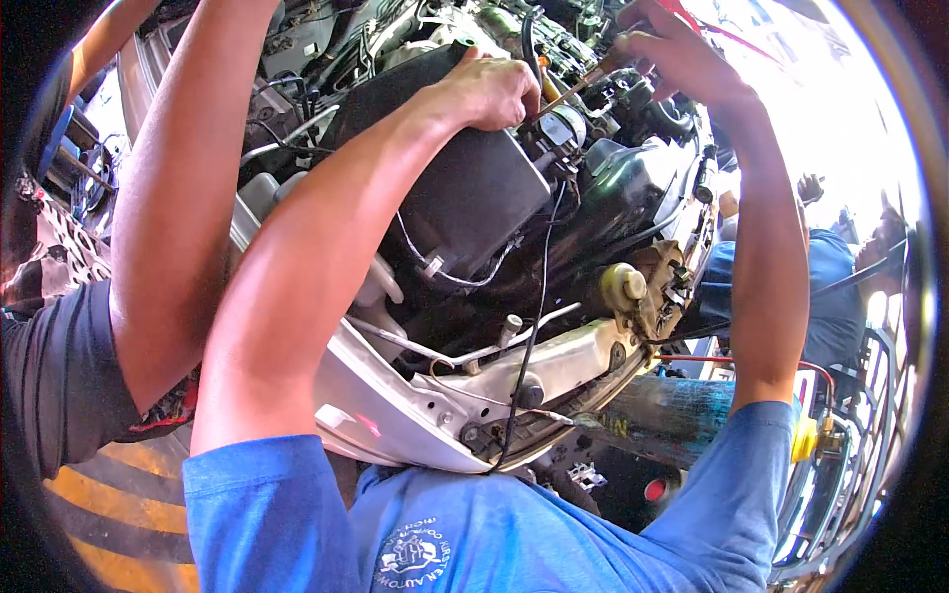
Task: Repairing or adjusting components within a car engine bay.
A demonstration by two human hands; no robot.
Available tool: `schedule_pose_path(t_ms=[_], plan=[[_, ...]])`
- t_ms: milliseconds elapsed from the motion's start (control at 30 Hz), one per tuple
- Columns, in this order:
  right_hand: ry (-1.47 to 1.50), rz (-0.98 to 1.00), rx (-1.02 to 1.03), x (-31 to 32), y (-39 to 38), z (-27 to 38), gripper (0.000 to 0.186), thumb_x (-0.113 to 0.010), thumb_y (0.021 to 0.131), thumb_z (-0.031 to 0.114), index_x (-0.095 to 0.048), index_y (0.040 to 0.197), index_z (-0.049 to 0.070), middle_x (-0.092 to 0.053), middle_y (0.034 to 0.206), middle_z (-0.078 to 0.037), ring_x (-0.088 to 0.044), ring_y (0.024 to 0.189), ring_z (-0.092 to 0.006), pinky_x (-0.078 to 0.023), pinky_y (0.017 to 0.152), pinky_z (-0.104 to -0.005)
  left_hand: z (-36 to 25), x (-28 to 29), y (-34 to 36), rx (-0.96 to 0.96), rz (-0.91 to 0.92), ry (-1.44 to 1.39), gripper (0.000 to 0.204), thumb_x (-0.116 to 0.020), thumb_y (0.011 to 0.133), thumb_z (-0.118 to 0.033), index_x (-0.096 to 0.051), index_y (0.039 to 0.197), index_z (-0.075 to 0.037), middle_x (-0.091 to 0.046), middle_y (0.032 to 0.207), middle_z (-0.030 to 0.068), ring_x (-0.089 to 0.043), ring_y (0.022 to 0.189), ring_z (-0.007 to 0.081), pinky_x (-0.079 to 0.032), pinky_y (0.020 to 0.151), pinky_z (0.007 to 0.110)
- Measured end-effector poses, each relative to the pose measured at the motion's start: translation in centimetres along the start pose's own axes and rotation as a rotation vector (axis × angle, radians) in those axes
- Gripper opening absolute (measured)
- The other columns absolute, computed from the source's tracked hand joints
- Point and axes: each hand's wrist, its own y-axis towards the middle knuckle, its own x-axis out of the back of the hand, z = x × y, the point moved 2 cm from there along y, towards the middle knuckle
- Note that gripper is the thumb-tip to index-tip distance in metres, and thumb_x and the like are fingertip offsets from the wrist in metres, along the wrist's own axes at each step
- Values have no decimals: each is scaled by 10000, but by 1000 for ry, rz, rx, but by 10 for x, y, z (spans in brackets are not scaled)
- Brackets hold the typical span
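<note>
My left hand [494,91] is closed at the far edge of a black plastic box [479,188] in an open engine bay. Its fingertips are turned away, so whatever they grip is hidden. My right hand [682,59], farther right, has its fingers curled round what looks like a screwdriver [573,93]. The slim shaft slants down and left toward a round metal-and-black fitting [561,128] beside the box. A black hose [528,40] rises just beyond my left hand.
Another person's bare arm [178,208] with a dark sleeve reaches in on my left. A person in blue [830,287] is at the right. The car's pale front frame [573,346], a dangling black cable [539,316] and a blue-green cylinder [672,415] lie near me.
</note>
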Motion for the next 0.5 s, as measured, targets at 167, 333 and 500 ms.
schedule_pose_path(t_ms=[167, 333, 500], plan=[[204, 44, 276, 0, -13, -9, 277, -596, 910, 201, -617, 1121, 22, -693, 840, -79, -658, 769, -165, -526, 664, -289, -1, 0, 0, 9, -1, -13, 329, -592, 763, -85, -773, 1009, -208, -755, 973, 36, -682, 1010, 199, -322, 1060, 463], [3, 15, 194, 1, -5, 4, 281, -606, 922, 290, -685, 897, 22, -666, 705, -70, -628, 632, -152, -497, 590, -305, 2, -3, 3, -16, 9, -11, 349, -590, 744, -100, -771, 1029, -190, -752, 983, 62, -677, 1024, 222, -308, 1076, 462], [-211, -67, 131, 2, -5, -2, 309, -578, 935, 323, -692, 975, 39, -684, 753, -77, -650, 680, -165, -512, 626, -309, -2, 0, 1, 19, 36, 19, 374, -586, 755, -107, -762, 1072, -201, -745, 1029, 72, -670, 1040, 223, -283, 1092, 472]])
